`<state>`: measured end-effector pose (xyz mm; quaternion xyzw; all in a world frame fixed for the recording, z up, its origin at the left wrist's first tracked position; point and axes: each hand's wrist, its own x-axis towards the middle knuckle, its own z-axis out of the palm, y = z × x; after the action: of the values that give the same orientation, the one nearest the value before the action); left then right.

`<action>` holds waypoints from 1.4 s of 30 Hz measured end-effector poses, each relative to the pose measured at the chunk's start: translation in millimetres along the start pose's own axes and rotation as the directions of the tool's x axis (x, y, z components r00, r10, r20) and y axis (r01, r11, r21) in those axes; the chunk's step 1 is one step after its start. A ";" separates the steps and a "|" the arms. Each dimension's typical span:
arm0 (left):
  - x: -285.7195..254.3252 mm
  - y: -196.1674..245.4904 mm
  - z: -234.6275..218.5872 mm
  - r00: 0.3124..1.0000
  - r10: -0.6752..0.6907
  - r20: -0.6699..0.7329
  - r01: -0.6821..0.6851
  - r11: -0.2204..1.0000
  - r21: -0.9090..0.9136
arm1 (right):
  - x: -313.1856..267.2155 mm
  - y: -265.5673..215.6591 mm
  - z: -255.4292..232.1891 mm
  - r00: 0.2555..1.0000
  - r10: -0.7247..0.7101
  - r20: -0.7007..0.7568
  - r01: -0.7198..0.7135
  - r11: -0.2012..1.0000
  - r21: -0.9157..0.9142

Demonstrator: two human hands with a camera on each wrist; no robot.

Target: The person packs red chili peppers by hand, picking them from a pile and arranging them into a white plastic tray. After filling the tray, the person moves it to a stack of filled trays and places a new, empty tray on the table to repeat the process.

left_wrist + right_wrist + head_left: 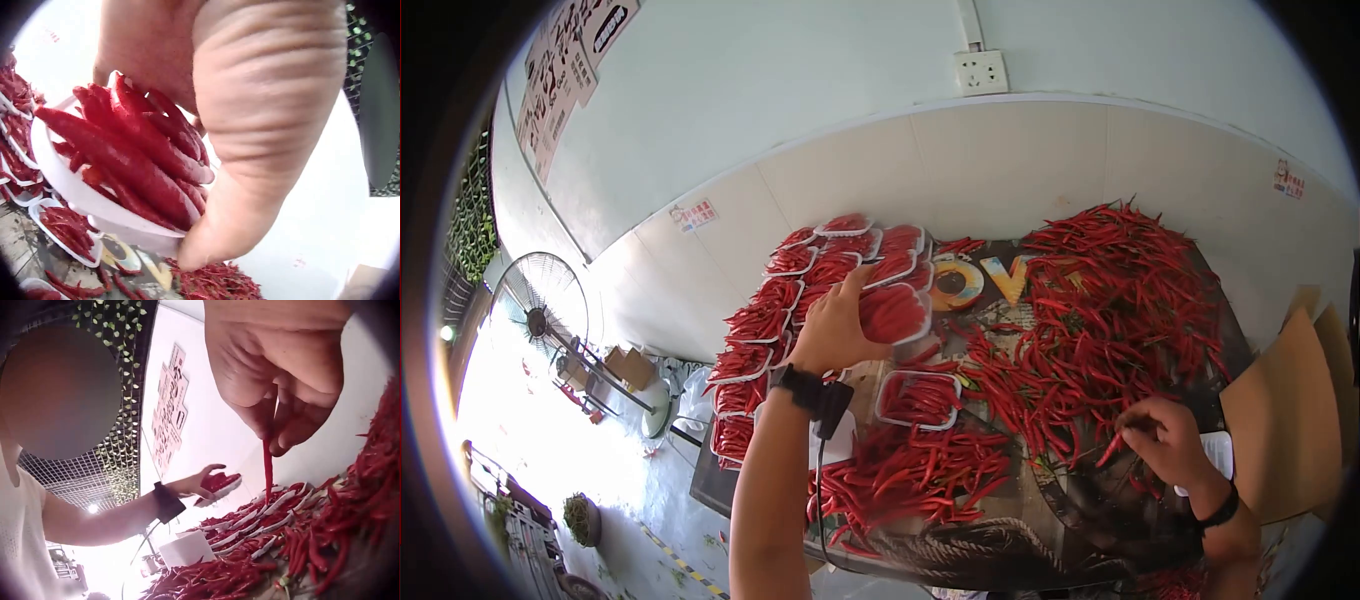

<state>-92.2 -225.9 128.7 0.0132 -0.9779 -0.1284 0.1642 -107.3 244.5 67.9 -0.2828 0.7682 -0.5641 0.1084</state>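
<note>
My left hand (832,328) grips a white tray of red chili peppers (895,314) by its sides, raised above the table. In the left wrist view the thumb lies along the rim of this tilted tray (125,219), with long chilies lying side by side in it. My right hand (275,381) pinches a single red chili pepper (268,472) between thumb and fingertips; it hangs downward. Below that hand in the head view is the edge of a large loose chili pile (1110,320). Another filled tray (918,400) sits on the table in front of the left hand.
Rows of filled trays (750,322) line the table's left side, some stacked. A smaller chili heap (920,475) lies at the front, beside white trays (836,440). At the right stand a cardboard box (1285,410) and a white tray (1218,455). The wall (850,170) borders the table's back.
</note>
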 end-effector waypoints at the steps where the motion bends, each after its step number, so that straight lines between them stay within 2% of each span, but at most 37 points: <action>1: 6.8 -10.5 11.0 1.000 -0.004 -0.018 0.004 1.000 -0.027 | -6.9 1.9 -6.3 0.999 0.048 0.007 -0.048 0.998 0.032; 2: 10.8 -20.9 22.4 1.000 0.002 -0.013 -0.003 1.000 -0.024 | -7.9 4.2 -10.2 0.999 0.050 0.000 -0.050 0.998 0.038; 4: 14.1 -36.9 37.1 0.993 -0.113 0.027 0.113 0.993 -0.014 | -1.5 8.2 -12.9 0.996 0.090 0.015 -0.091 0.964 0.249; 5: 14.8 -37.5 37.7 0.977 -0.181 0.111 0.179 0.983 0.034 | 9.3 13.8 -11.9 0.996 0.090 0.005 -0.088 0.961 0.261; 7: 9.4 -41.5 43.1 0.970 -0.196 0.144 0.186 0.979 0.082 | 46.1 27.4 -7.3 0.992 -0.093 0.091 0.101 0.992 -0.081; 8: 4.9 -46.4 47.0 0.960 -0.220 0.171 0.201 0.972 0.121 | 64.7 20.5 1.3 0.985 -0.090 0.148 0.102 0.992 -0.075; 9: 0.4 -59.2 55.8 0.966 -0.217 0.142 0.202 0.973 0.112 | 85.3 10.8 15.0 0.975 -0.087 0.204 0.103 0.992 -0.069; 10: -2.5 -65.7 57.6 0.966 -0.213 0.146 0.196 0.973 0.122 | 109.4 14.1 30.4 0.943 -0.234 0.236 0.281 0.940 -0.192; 11: -4.9 -71.0 58.3 0.959 -0.235 0.159 0.231 0.972 0.042 | 135.9 21.1 48.7 0.886 -0.365 0.286 0.446 0.842 -0.305; 12: -5.5 -74.6 58.0 0.950 -0.258 0.175 0.268 0.963 -0.038 | 161.7 23.2 68.8 0.887 -0.326 0.328 0.434 0.830 -0.350; 15: -2.4 -66.4 49.1 0.938 -0.304 0.166 0.313 0.949 -0.036 | 221.6 16.2 126.4 0.856 -0.202 0.475 0.425 0.799 -0.425; 17: 1.4 -66.6 49.1 0.932 -0.324 0.162 0.331 0.943 -0.022 | 257.0 31.0 167.6 0.827 -0.231 0.513 0.497 0.728 -0.473; 21: 7.5 -67.3 48.2 0.917 -0.356 0.180 0.361 0.932 0.007 | 292.1 43.5 221.0 0.813 -0.235 0.532 0.457 0.824 -0.335; 23: 6.6 -65.4 46.6 0.904 -0.379 0.200 0.384 0.923 0.010 | 300.8 48.6 234.8 0.757 -0.262 0.599 0.499 0.824 -0.270; 24: 7.0 -65.2 45.6 0.892 -0.391 0.229 0.389 0.920 0.053 | 302.7 53.1 239.6 0.752 -0.257 0.607 0.496 0.827 -0.264; 25: 7.4 -66.2 45.1 0.879 -0.402 0.258 0.391 0.916 0.095 | 302.4 53.9 240.6 0.767 -0.224 0.602 0.481 0.821 -0.307; 27: 9.2 -70.7 45.3 0.873 -0.410 0.265 0.411 0.910 0.053 | 301.4 56.4 242.8 0.781 -0.184 0.597 0.462 0.813 -0.353; 30: 11.7 -72.0 49.2 0.872 -0.404 0.277 0.429 0.903 -0.035 | 298.6 66.1 244.1 0.796 -0.198 0.572 0.477 0.787 -0.392; 33: 11.7 -73.8 56.6 0.897 -0.358 0.259 0.365 0.931 0.024 | 296.9 67.3 243.4 0.803 -0.248 0.542 0.497 0.781 -0.379; 35: 13.9 -70.8 59.5 0.886 -0.381 0.264 0.373 0.924 0.079 | 295.8 65.9 243.1 0.786 -0.246 0.567 0.560 0.672 -0.485; 36: 14.3 -72.8 61.5 0.888 -0.378 0.262 0.371 0.925 0.079 | 294.7 65.7 241.4 0.788 -0.247 0.565 0.559 0.671 -0.487; 38: 12.9 -75.8 65.1 0.917 -0.301 0.263 0.323 0.946 -0.042 | 291.9 66.0 237.0 0.794 -0.256 0.551 0.560 0.660 -0.501; 42: 12.5 -75.9 73.6 0.891 -0.322 0.319 0.336 0.942 0.012 | 282.3 61.1 212.7 0.786 -0.267 0.558 0.567 0.670 -0.479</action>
<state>-129.1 -282.0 46.1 0.1543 -0.9721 -0.1759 -0.0186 -253.7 -71.5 -18.0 -0.5952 0.7754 -0.2063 0.0435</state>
